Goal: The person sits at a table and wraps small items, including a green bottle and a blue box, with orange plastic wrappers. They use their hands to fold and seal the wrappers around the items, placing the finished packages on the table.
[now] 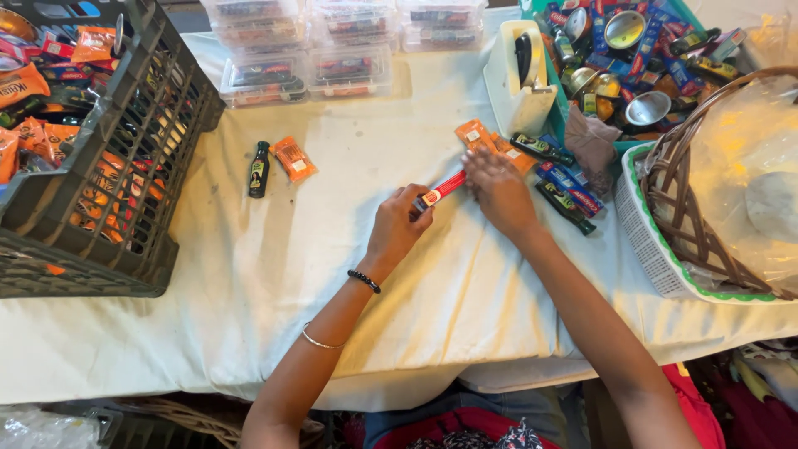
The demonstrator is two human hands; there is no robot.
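Note:
My left hand [397,223] grips the near end of a small red rectangular box [442,189] above the white tablecloth [349,266]. My right hand [499,189] rests palm down at the box's far end, fingers touching it. Orange sachets [475,133] lie just beyond my right hand, and small blue and dark packets [570,185] lie to its right. A small dark bottle [259,169] and another orange sachet [293,158] lie apart to the left.
A dark plastic crate [125,166] of orange packets stands at the left. Clear lidded boxes [307,71] line the back. A white tape dispenser [522,79], a teal tray [648,50] of small items, a white basket [644,237] and a wicker basket [690,208] stand at the right.

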